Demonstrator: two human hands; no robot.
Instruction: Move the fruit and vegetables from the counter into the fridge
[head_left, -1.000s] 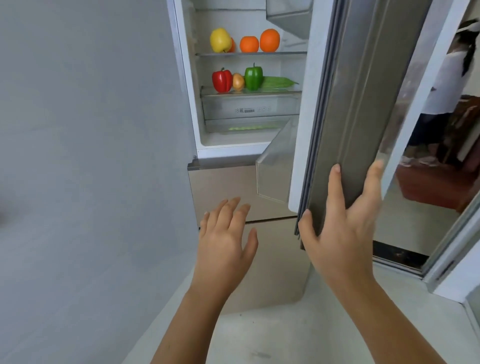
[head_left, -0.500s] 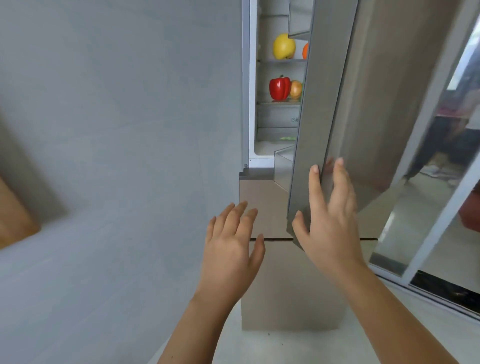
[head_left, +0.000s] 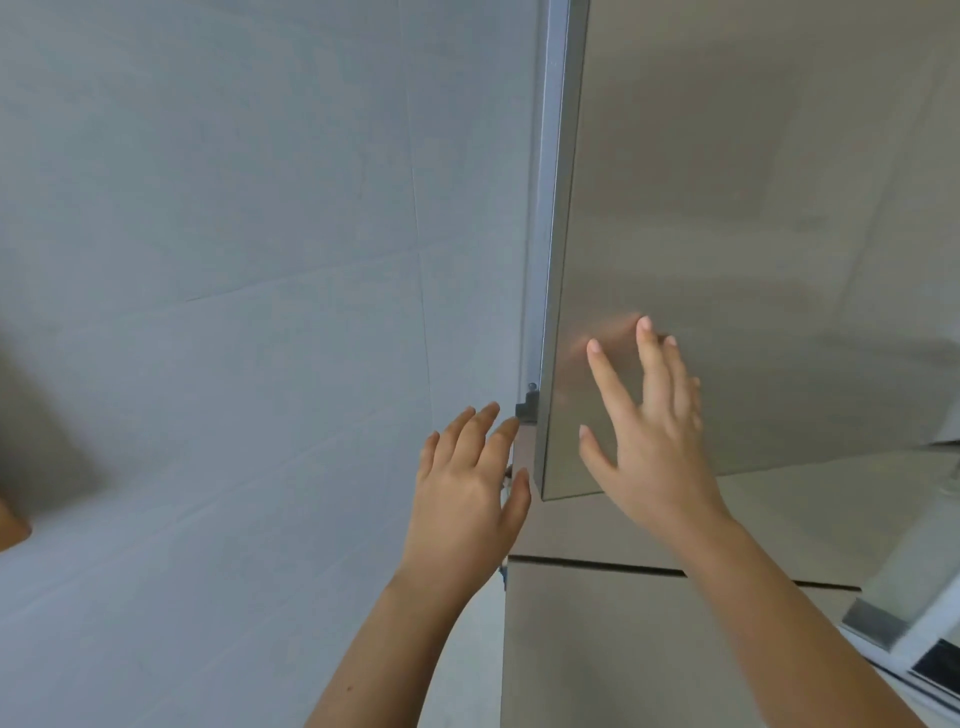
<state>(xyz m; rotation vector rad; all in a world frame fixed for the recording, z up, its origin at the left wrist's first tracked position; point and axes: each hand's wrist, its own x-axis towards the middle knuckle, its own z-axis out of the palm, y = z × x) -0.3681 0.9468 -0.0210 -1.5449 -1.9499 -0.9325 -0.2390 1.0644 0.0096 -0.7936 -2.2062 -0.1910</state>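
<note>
Right hand: the right hand (head_left: 655, 441) was spread flat with the fingers splayed wide, holding nothing; the fingertips (head_left: 644, 325) were at the brushed grey metal fridge door (head_left: 753, 218), and a pinkish reflection of them showed on the metal just beside them.
Left hand: the left hand (head_left: 467, 488) was open too, fingers loosely together and pointing up, gripping nothing; it hovered just beside the door's lower left corner, and whether the thumb touched that edge could not be told.
Fridge door: a smooth, satin-finished flat panel with a straight vertical edge, sitting against the pale blue-grey side frame (head_left: 545, 208) with no gap visible down that edge; a small dark hinge bracket (head_left: 527, 405) sat at its lower left.
Lower drawer front: a flat beige-grey panel (head_left: 597, 649) below, split from the section above by a thin dark seam.
Wall: large matte pale grey tiles (head_left: 234, 260) with fine grout lines filled the left side.
Fruit and vegetables: none could be seen; the door hid the fridge interior.
</note>
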